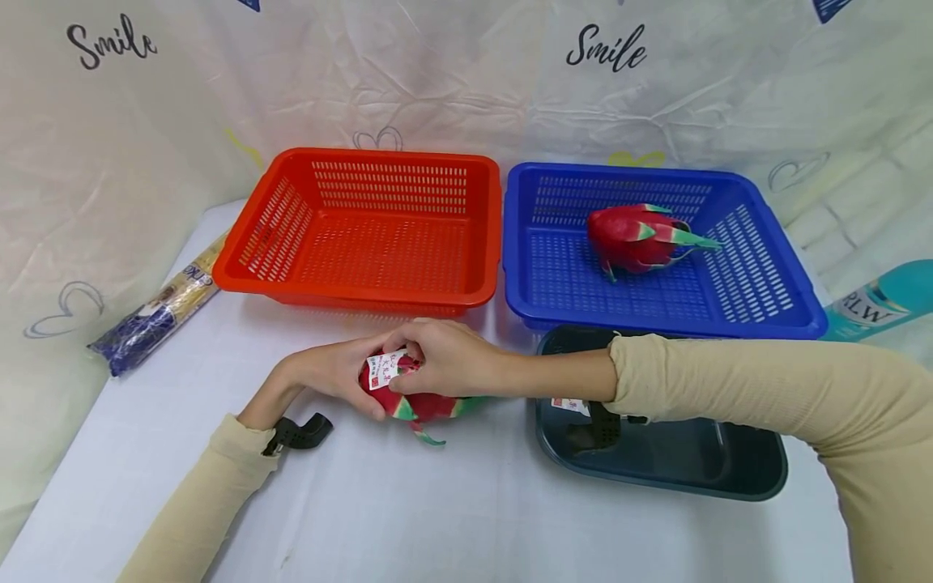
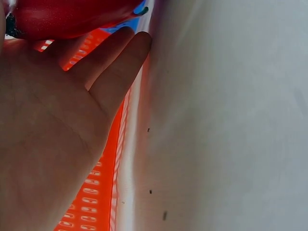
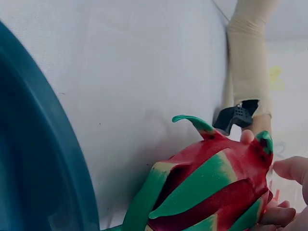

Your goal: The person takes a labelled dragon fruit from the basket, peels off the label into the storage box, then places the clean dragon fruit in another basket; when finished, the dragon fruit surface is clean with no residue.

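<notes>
A red dragon fruit [image 1: 437,407] with green-tipped scales is held above the white tabletop. My left hand [image 1: 331,372] grips its left end, thumb in front; in the left wrist view two fingers [image 2: 120,72] stretch out below the fruit. A white printed label [image 1: 382,369] lies against the fruit's upper left side. My right hand [image 1: 455,360] reaches across from the right, its thumb and forefinger at the label's edges. The right wrist view shows the fruit's scaly end [image 3: 202,187] close up beside the right fingers. Part of the label is hidden.
A red basket [image 1: 379,300] stands behind the hands. Right of it, a blue basket [image 1: 656,324] holds another dragon fruit [image 1: 634,239]. A dark tray [image 1: 670,461] with a label [image 1: 571,405] lies under the right forearm. A noodle-like packet [image 1: 164,308] and teal bottle [image 1: 885,300] flank the baskets.
</notes>
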Available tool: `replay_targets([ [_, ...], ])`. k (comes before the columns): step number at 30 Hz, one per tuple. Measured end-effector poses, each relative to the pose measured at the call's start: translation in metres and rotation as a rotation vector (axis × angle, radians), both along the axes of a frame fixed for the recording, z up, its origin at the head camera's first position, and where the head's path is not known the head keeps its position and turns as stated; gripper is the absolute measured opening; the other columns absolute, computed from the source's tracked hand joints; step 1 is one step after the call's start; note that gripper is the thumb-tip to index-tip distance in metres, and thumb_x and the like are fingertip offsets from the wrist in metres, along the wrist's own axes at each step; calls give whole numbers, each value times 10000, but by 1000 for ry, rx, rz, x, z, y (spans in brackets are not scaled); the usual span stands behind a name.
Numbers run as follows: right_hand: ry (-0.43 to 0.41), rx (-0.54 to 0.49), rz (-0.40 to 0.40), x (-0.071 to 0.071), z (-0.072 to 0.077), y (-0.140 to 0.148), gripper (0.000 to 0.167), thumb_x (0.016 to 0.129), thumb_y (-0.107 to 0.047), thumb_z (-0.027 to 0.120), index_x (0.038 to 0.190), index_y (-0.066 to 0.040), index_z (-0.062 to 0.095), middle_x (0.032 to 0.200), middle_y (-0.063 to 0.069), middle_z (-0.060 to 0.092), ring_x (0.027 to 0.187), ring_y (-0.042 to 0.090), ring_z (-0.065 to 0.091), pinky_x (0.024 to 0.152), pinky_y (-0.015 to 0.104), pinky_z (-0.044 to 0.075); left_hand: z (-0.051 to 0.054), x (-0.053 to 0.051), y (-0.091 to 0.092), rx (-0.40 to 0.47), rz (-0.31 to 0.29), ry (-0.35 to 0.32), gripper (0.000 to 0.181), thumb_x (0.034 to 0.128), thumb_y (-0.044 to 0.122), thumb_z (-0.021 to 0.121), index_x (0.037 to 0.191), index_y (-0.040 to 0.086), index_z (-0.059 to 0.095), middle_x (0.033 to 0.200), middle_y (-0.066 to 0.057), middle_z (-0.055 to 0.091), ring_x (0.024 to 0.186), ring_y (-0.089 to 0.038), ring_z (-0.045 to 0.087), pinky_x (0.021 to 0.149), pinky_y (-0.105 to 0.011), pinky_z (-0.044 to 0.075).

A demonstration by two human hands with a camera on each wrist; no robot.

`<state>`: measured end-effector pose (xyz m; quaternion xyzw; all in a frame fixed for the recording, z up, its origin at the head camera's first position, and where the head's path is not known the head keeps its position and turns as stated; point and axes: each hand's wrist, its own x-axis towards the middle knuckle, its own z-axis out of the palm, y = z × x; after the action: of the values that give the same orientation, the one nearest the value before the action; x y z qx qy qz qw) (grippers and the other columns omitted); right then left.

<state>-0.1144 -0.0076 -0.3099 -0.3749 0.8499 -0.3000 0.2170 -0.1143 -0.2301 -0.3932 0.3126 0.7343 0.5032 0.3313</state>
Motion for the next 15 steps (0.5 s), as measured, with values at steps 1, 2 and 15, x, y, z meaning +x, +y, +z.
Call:
replay_targets([
  [1,-6,-7,0,0,0,0,320,827,-235,745,1113,-117,665,741,-37,486,746,88,481,574,163,341,0,0,0,1,-3,1,776,768,219,821,1388,151,360,1262,-63,524,1144,-222,536,874,-333,562],
  [2,-15,-14,-3,-1,-1,-1,294,833,-224,738,1098,-116,668,713,-38,459,725,88,466,561,164,323,0,0,0,2,-2,3,770,767,216,822,1383,152,364,1264,-63,523,1147,-219,535,877,-331,561],
  [15,-59,-32,-72,5,3,-4,52,887,-137,670,925,-122,702,608,-37,460,659,87,468,580,164,343,1,3,3,-28,-49,56,722,761,209,828,1332,156,390,1246,-41,545,1120,-173,565,872,-303,557],
])
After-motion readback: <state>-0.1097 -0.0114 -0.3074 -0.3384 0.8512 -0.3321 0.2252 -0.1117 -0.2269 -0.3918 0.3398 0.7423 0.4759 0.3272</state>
